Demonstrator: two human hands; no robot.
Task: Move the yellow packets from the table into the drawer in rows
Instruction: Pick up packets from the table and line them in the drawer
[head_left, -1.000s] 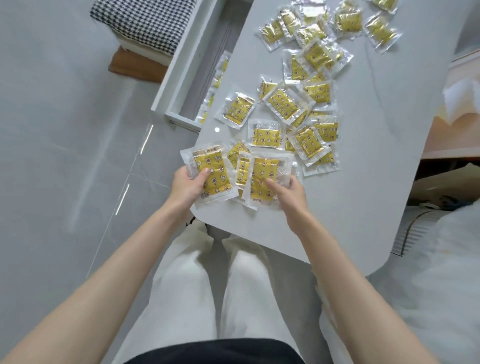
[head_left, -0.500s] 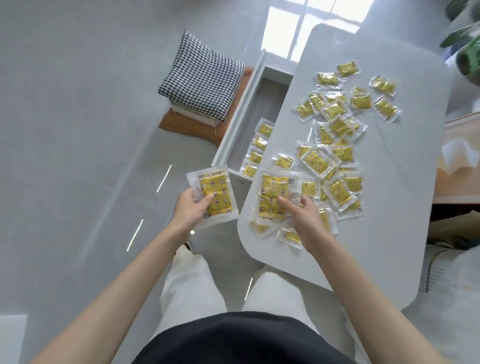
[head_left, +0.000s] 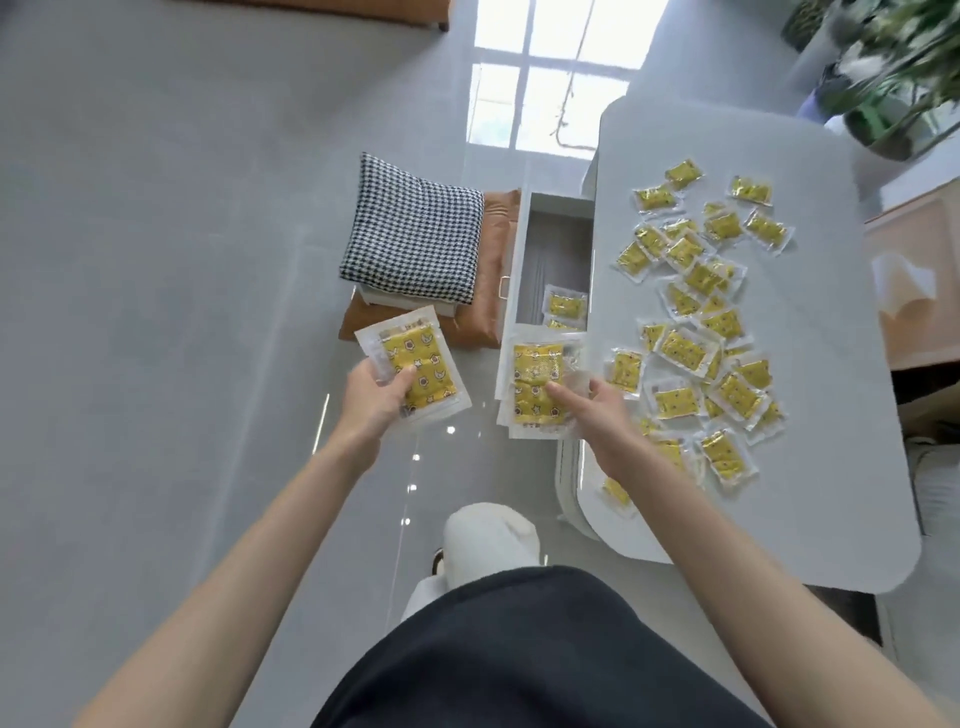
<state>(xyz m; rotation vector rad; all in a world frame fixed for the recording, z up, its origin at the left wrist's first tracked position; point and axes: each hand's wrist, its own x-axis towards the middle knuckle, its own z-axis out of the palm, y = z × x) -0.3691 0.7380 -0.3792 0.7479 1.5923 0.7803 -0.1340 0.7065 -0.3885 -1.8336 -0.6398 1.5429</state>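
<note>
My left hand (head_left: 375, 397) grips one yellow packet (head_left: 415, 364) in clear wrap, held over the floor left of the open white drawer (head_left: 524, 260). My right hand (head_left: 597, 410) holds a small stack of yellow packets (head_left: 537, 384) above the drawer's near end. A few packets (head_left: 565, 306) lie inside the drawer along its right side, partly hidden under the table edge. Several more yellow packets (head_left: 701, 322) are scattered across the grey table (head_left: 831, 415).
A black-and-white checked cushion (head_left: 415, 234) rests on a brown seat (head_left: 488, 291) left of the drawer. A potted plant (head_left: 893, 78) stands at the far right corner. Glossy grey floor tiles (head_left: 156, 260) spread to the left. My white-trousered knee (head_left: 493, 535) is below the drawer.
Both hands have lifted off the table and swung left, each carrying packets; the right hand's stack now hangs over the drawer. The view has pulled back and shifted left.
</note>
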